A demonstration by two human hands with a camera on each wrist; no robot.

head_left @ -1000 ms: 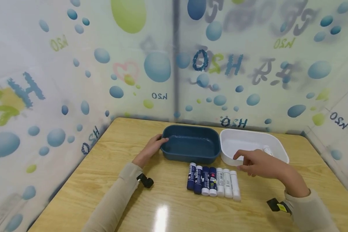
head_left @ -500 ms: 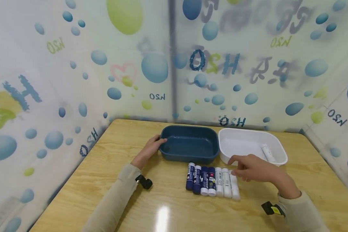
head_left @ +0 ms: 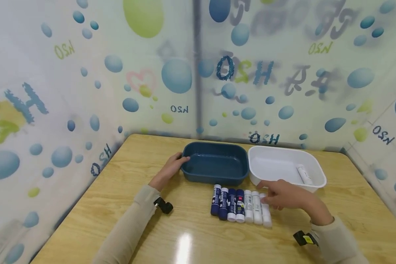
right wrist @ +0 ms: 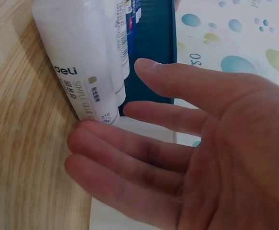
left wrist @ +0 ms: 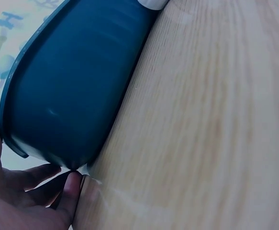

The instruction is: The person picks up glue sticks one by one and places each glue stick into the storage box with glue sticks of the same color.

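In the head view, my left hand (head_left: 169, 170) holds the left end of a dark blue plastic bin (head_left: 214, 179), one digit over its rim. The left wrist view shows that hand's fingers (left wrist: 72, 189) low against the bin's outer end. My right hand (head_left: 287, 196) hovers at the right end of a row of glue sticks, nearest a white glue stick (head_left: 266, 214). In the right wrist view, its fingers (right wrist: 144, 148) are spread and loosely bent beside that stick (right wrist: 77, 62), with nothing gripped; whether a fingertip touches the stick I cannot tell.
A white bin (head_left: 260, 179) stands against the blue one, with one white glue stick (head_left: 304, 175) lying in it. The row on the table also has dark blue glue sticks (head_left: 223, 203) at its left. A patterned curtain (head_left: 178, 121) hangs behind the wooden table (head_left: 198, 238).
My right hand has moved left and slightly down, from in front of the white bin to the rightmost glue stick in the row. My left hand has stayed on the blue bin.
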